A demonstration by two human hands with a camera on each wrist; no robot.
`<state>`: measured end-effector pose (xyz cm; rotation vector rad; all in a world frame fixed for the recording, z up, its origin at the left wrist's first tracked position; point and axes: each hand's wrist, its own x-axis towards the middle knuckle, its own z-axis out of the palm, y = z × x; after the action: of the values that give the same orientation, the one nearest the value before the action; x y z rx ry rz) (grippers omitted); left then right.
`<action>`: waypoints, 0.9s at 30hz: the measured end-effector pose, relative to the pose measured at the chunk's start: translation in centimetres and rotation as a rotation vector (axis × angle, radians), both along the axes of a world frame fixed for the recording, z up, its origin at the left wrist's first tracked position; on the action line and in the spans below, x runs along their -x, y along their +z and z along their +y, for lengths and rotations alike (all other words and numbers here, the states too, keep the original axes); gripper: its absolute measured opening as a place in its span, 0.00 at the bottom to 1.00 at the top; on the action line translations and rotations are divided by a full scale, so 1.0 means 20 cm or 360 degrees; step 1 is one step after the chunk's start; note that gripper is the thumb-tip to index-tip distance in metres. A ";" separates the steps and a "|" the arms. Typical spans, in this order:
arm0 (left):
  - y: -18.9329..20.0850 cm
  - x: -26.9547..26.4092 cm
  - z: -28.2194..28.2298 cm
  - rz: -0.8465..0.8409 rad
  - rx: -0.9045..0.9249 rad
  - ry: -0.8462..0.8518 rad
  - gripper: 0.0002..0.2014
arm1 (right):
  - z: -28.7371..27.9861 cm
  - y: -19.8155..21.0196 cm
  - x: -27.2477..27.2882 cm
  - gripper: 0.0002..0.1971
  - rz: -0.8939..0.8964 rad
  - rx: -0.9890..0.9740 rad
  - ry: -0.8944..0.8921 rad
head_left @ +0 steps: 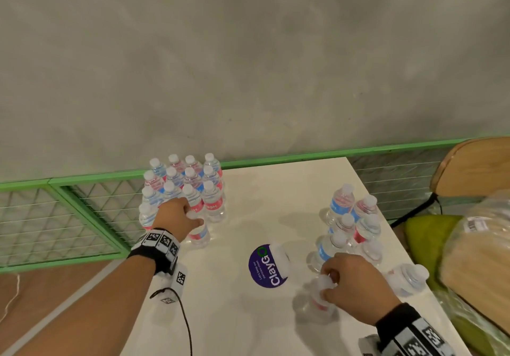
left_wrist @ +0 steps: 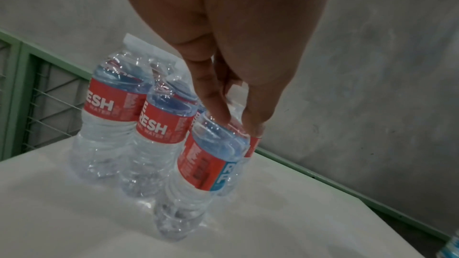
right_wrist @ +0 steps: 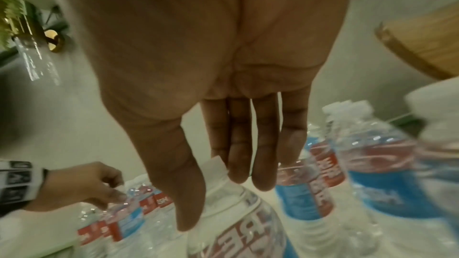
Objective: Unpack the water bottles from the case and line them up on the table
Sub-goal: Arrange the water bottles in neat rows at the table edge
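Where bottles (head_left: 184, 187) crowd, chair (head_left: 474, 166) beside table (head_left: 276, 190).

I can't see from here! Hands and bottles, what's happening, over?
Left hand pinching a clear plastic bottle's top beside the lined-up group. Right hand gripping another bottle's white cap. Nothing blocking the white table.

This looks like a plain workroom or a café-like back corner rather than a home, though the pictures do not settle it. A white table (head_left: 248, 314) with a round purple "ClayGo" sticker (head_left: 266, 266) stands against a bare grey concrete wall (head_left: 248, 51), edged by a green metal frame with wire mesh (head_left: 69, 217). A plywood chair (head_left: 474, 167) stands beside the table, and the floor (head_left: 55, 281) is a brownish tone.
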<state>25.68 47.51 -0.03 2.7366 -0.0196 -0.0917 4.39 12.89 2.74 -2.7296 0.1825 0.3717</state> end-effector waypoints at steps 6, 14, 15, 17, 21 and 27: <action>-0.01 -0.09 0.00 0.0025 -0.0366 -0.0123 0.27 | 0.29 -0.03 -0.16 0.15 0.0023 -0.0270 0.0289; 0.04 -0.08 0.06 0.0073 -0.0060 -0.0404 0.20 | 0.67 -0.14 -0.41 0.15 -0.0102 -0.0359 0.0384; 0.04 -0.07 0.08 0.0090 -0.0041 -0.0492 0.20 | 0.70 -0.14 -0.45 0.16 -0.0109 -0.0348 0.0382; 0.04 -0.07 0.13 0.0100 -0.0030 -0.0639 0.23 | 0.75 -0.15 -0.54 0.17 -0.0110 -0.0312 0.0393; 0.04 -0.06 0.16 0.0021 0.0000 -0.0647 0.20 | 0.81 -0.15 -0.71 0.20 -0.0125 -0.0253 0.0394; 0.01 -0.07 0.15 -0.0028 -0.0008 -0.0502 0.14 | 0.89 -0.18 -0.89 0.19 -0.0198 -0.0189 0.0368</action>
<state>27.18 50.57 0.19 2.7166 -0.4561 -0.1554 22.11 30.69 -0.82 -2.6508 -0.1843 0.2642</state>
